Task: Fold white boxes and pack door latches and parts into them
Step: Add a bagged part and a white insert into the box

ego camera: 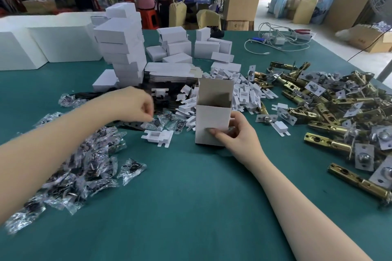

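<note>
The white box (212,125) stands upright on the green felt-like table (180,207) in front of you, matte card, top flap raised and its grey inside showing. Your right hand (235,133) grips its lower right corner, thumb flat across the front face, fingers curled behind. Your left hand (135,104) is blurred, with fingertips bunched together over the crinkly clear plastic packets (84,161) of dark parts; you cannot tell whether it holds one. Die-cut white card inserts (244,93) lie heaped just behind the box. Shiny brass-coloured door latches (331,112) pile up on the right.
</note>
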{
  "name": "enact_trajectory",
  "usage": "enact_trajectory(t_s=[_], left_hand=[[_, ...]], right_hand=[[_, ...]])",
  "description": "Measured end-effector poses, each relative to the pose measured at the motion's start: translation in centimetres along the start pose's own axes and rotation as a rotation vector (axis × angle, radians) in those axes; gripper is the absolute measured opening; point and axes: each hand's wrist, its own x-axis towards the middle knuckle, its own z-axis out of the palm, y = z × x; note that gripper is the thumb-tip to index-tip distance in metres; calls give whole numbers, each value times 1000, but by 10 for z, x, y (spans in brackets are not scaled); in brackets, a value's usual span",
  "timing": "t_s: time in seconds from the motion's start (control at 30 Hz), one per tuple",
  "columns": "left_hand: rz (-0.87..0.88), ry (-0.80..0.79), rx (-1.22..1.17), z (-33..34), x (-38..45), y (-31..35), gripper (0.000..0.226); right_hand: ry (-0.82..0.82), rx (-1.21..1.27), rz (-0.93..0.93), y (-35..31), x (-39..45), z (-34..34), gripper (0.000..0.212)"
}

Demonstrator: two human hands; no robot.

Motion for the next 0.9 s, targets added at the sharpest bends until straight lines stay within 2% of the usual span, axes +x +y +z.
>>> enact_trajectory(t_s=[0.1,0.17,0.27,0.33,0.43,0.57,0.63,0.77,0.9], left_hand=[[-225,-365,164,2,-10,-21,31],[-275,-443,214,8,-14,-25,45],[-184,-351,363,18,-15,-26,49],[-166,-282,363,21,-14,-27,38],[-166,-170,346,20,-14,-29,9],[-156,-77,370,19,-11,-31,9],[-151,-40,288,16,-10,-36,11],[-48,48,-54,4,-10,-44,17],[-52,136,-177,7,-9,-46,14]], right_hand=[[4,-8,1,0,1,0,35],[-1,-15,8,0,1,-1,34],[-8,-21,11,-1,0,-1,34],[-14,-31,17,0,1,-2,34],[-18,-36,22,1,0,-2,34],[-22,-28,24,1,0,-2,35],[-24,-24,28,1,1,-2,35],[-27,-22,34,1,1,-2,35],[-27,-19,40,1,1,-2,34]])
